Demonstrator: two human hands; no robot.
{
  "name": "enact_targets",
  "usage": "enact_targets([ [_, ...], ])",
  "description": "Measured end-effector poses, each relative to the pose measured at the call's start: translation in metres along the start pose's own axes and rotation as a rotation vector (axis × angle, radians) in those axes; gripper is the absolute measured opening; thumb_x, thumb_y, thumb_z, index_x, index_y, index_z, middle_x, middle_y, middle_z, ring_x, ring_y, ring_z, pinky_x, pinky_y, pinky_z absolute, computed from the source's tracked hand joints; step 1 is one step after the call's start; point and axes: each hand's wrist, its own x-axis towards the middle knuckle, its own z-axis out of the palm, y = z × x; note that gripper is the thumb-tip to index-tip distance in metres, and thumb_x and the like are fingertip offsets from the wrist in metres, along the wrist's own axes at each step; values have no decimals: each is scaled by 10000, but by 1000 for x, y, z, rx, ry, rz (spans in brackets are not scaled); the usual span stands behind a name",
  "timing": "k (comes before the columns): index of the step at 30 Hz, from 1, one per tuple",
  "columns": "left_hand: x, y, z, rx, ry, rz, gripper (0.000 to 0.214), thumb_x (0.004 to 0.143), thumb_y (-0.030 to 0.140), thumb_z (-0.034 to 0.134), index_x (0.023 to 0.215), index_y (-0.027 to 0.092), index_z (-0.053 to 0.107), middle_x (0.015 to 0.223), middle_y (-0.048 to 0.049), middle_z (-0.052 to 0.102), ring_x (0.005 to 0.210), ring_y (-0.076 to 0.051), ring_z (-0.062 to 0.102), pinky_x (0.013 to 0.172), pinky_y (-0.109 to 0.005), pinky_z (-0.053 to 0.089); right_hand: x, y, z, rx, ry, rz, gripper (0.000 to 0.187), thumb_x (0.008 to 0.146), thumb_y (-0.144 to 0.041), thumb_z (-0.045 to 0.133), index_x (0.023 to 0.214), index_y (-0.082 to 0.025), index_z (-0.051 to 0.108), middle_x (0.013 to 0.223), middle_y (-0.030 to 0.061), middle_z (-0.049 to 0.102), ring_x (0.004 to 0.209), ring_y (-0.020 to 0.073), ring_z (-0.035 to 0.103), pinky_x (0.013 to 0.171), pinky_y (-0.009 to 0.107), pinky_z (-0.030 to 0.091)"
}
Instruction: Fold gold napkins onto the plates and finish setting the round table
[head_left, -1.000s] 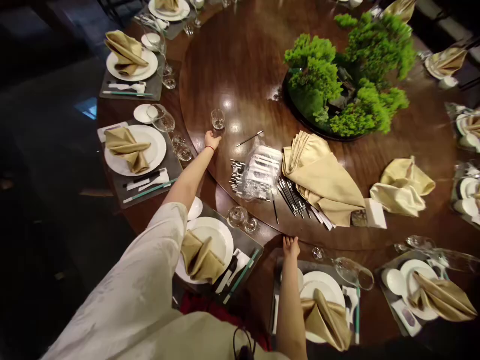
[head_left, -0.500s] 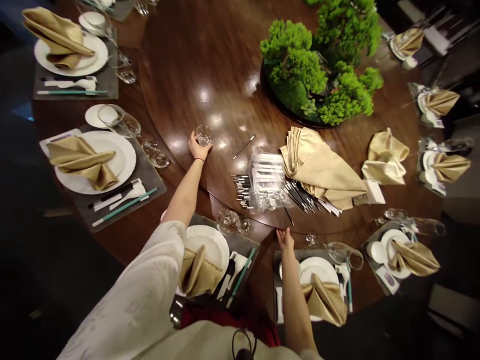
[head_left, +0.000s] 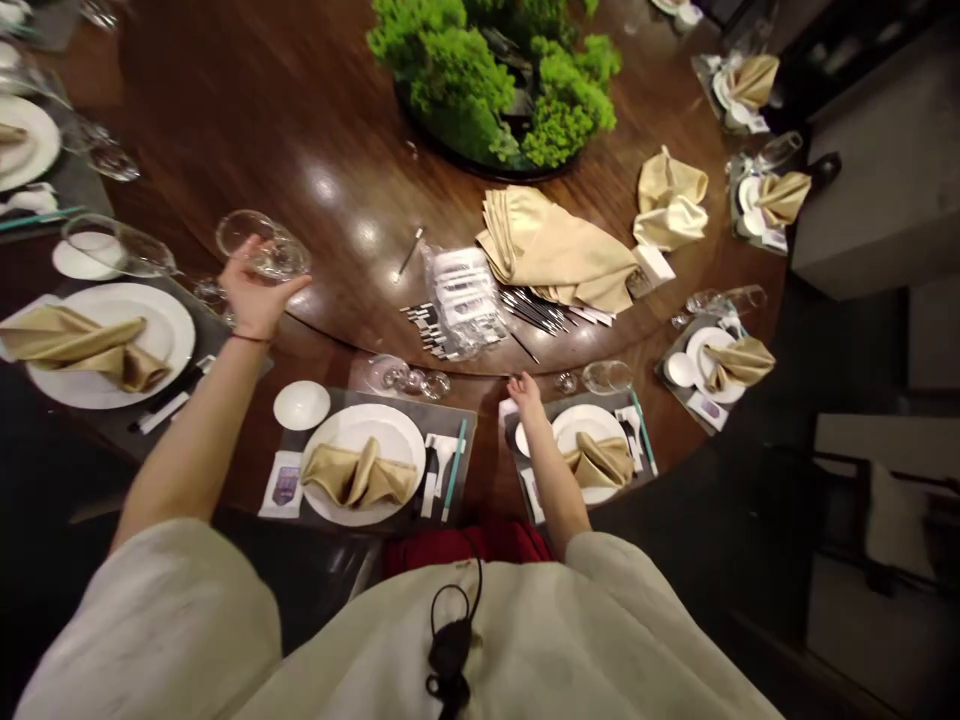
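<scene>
Wine glass tipped in left hand at round bench

The left hand grips the glass, which leans far over on its side. It sits above the near left edge of a wooden turntable, close to a white plate topped with a gold napkin. The right hand is open and shows nothing in it. Its fingers reach toward the turntable's near edge, just above a place mat and beside a small white dish, though contact with the edge is hard to tell.

Between the hands, a grey mat carries a white plate with a folded napkin, a fork and a spoon. A white card beside it bears a purple label, too small to read. Small glasses lie on the bench just beyond that mat.

On the turntable stand a clear plastic bag of white packets, a bundle of chopsticks, a stack of gold napkins and a looser gold napkin. Farther back is a green moss centerpiece. More place settings ring the right side of the bench. No printed words can be read anywhere.
</scene>
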Motion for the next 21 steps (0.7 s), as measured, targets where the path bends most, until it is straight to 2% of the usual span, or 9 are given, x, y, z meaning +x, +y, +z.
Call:
enact_targets([
  [2,-47,46,-10,-4,-109,153,1082,530,420,973,1387,-9,471,1341,-155,655,1236,-212,621,1129,-449,467,-41,16,-12,51,-218,-102,263,859,-265,636,1120,-252,602,1110,25,708,1029,131,700,936,346,591],
  [4,-114,89,-4,24,-186,256,1070,510,528,954,1370,43,541,1283,-127,694,1208,-252,642,1122,-487,475,-88,31,-35,40,-605,-243,419,804,-361,746,1194,-270,620,1243,42,683,1099,161,684,973,352,573],
  [6,-195,126,19,55,-303,317,911,578,542,922,1315,103,617,1228,-101,723,1182,-271,658,1127,-503,471,-128,36,-69,-35,-899,-338,616,733,-425,828,1292,-290,608,1337,61,643,1146,199,666,994,377,565],
  [8,-277,156,53,26,-452,363,783,642,508,901,1288,146,647,1220,-103,726,1181,-290,661,1122,-512,478,-151,32,-113,-112,-1005,-411,791,682,-441,870,1395,-323,548,1429,61,578,1216,220,629,1023,391,552],
  [11,-386,190,112,20,-575,393,709,734,447,847,1356,200,614,1243,-106,706,1170,-301,658,1138,-537,458,-149,14,-188,-202,-894,-494,914,646,-458,888,1457,-316,491,1490,73,508,1277,231,580,1070,396,524],
  [14,-463,221,170,79,-640,391,740,792,389,786,1467,239,524,1239,-110,684,1169,-310,636,1125,-549,461,-119,-2,-259,-250,-750,-479,974,584,-462,913,1441,-277,488,1456,107,520,1235,243,594,1038,407,540],
  [16,-495,244,201,103,-668,389,738,824,348,741,1508,256,482,1238,-123,665,1196,-322,610,1099,-540,482,-94,-13,-296,-232,-686,-455,984,529,-440,933,1398,-284,498,1411,100,543,1170,229,619,980,397,566],
  [18,-511,269,220,95,-684,407,766,836,360,729,1540,285,438,1308,-136,622,1273,-344,560,1105,-547,476,-66,-27,-323,-219,-628,-471,910,504,-412,936,1311,-286,534,1339,73,577,1102,201,633,937,369,577],
  [21,-514,302,221,110,-634,382,819,790,498,782,1523,398,430,1453,-81,529,1400,-374,451,1145,-589,433,-10,-61,-339,-286,-553,-594,757,532,-371,916,1188,-243,562,1241,60,608,1055,171,626,947,332,557],
])
